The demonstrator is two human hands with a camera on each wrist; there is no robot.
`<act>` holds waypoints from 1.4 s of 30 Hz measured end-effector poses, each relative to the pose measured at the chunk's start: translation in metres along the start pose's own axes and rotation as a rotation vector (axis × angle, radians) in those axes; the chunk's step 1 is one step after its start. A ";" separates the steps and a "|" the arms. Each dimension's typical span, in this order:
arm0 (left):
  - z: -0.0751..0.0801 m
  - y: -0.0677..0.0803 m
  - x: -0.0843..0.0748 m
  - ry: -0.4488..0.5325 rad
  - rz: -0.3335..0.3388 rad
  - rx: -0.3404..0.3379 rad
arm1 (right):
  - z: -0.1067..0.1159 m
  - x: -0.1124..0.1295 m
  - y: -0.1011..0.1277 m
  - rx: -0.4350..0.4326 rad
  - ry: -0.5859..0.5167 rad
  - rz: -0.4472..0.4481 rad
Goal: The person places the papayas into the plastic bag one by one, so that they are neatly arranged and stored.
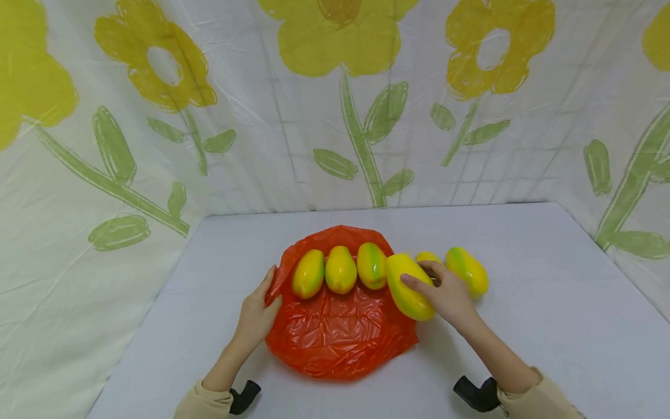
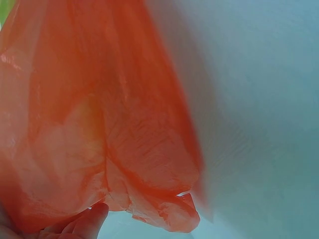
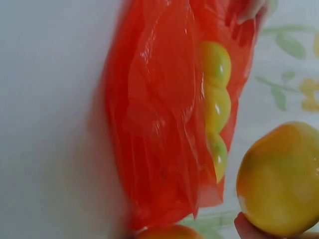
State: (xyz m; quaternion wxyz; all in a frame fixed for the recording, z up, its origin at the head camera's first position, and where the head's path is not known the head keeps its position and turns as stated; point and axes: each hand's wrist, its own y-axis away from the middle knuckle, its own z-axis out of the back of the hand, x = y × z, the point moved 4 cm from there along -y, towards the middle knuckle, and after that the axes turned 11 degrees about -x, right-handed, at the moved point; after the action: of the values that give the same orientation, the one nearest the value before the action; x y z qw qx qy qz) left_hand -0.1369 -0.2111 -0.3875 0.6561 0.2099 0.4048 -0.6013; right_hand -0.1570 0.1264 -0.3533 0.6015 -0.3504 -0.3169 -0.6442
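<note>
An orange plastic bag (image 1: 335,331) lies spread and crumpled on the pale desk (image 1: 549,326), near the middle and toward the near edge. Three yellow-green mangoes sit in a row on its far part: a left mango (image 1: 308,273), a middle mango (image 1: 341,269) and a right mango (image 1: 371,265), touching or nearly touching one another.

The left hand (image 1: 257,314) rests at the bag's left edge, its thumb and fingers curled onto the plastic there; in the left wrist view a fingertip (image 2: 92,219) shows under a gathered fold of the orange film (image 2: 99,124), so the hand pinches the bag.

The right hand (image 1: 445,294) lies over a larger mango (image 1: 409,286) at the bag's right edge, fingers curved across its top and gripping it. This fruit is tilted, its far end beside the right mango of the row and its near end reaching toward the desk's near edge. The right wrist view shows the held mango (image 3: 279,179) close up, with a fingertip below it, and the bag (image 3: 159,124) with the three fruits seen through the plastic.

Just behind the right hand a small mango (image 1: 427,256) is partly hidden, and a further mango (image 1: 467,270) lies on the bare desk to the right of it, off the bag.

A flowered sheet (image 1: 335,105) hangs behind the desk's far edge and along both sides.
</note>
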 end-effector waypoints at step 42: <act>0.001 0.001 -0.002 -0.008 0.014 0.003 | -0.109 0.029 0.028 0.185 -0.194 -0.012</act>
State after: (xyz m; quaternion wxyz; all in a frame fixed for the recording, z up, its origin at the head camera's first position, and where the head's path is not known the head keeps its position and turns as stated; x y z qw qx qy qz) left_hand -0.1356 -0.2104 -0.3859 0.6614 0.2113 0.3999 -0.5983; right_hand -0.1376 0.0180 -0.3894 0.5939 -0.3523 -0.4338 -0.5788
